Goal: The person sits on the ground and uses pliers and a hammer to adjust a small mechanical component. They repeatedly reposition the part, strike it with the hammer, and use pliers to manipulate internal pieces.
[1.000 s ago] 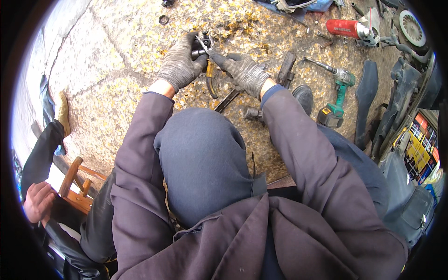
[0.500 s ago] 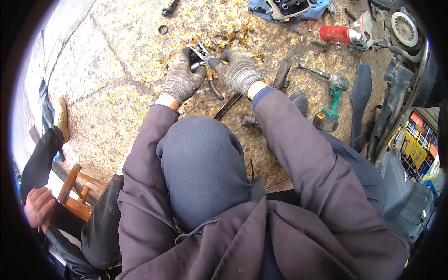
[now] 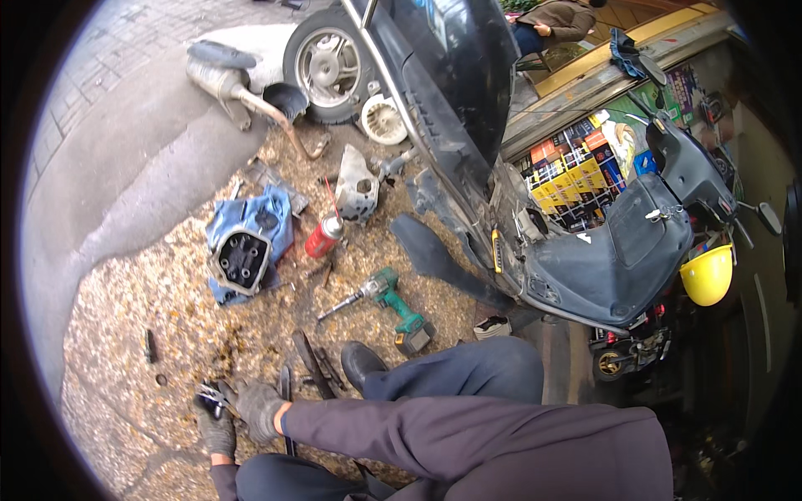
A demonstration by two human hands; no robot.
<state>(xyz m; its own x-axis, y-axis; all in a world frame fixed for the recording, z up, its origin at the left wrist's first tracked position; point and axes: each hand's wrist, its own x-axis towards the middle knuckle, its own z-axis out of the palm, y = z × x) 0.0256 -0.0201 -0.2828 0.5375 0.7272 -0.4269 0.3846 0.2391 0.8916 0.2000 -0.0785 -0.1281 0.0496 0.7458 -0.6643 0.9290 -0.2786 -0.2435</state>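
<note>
Both of my hands wear grey knitted gloves and are close together over the stone ground at the lower left. My right hand [image 3: 259, 411] is closed round a pair of pliers [image 3: 224, 396], their metal jaws toward my left hand. Fingers of my left hand [image 3: 217, 434] are closed round a small metal part, mostly hidden at this size. Beyond them lie a small dark ring [image 3: 161, 380] and a short dark rod-like part [image 3: 149, 345]. Right of my hands, dark bars [image 3: 312, 364] lie near my shoe [image 3: 362, 366].
A green cordless impact driver [image 3: 391, 302], red spray can [image 3: 322, 237] and blue cloth [image 3: 276, 213] bearing an engine part [image 3: 240, 259] lie ahead. Farther off are an exhaust [image 3: 219, 83] and wheel [image 3: 327, 63]. A dark scooter [image 3: 585, 263] with a yellow helmet [image 3: 707, 275] stands right.
My view has swung right and up, so the hands now appear at the lower left, and the scooter has come into sight. Pliers and part stay in my hands; the person at left is out of view.
</note>
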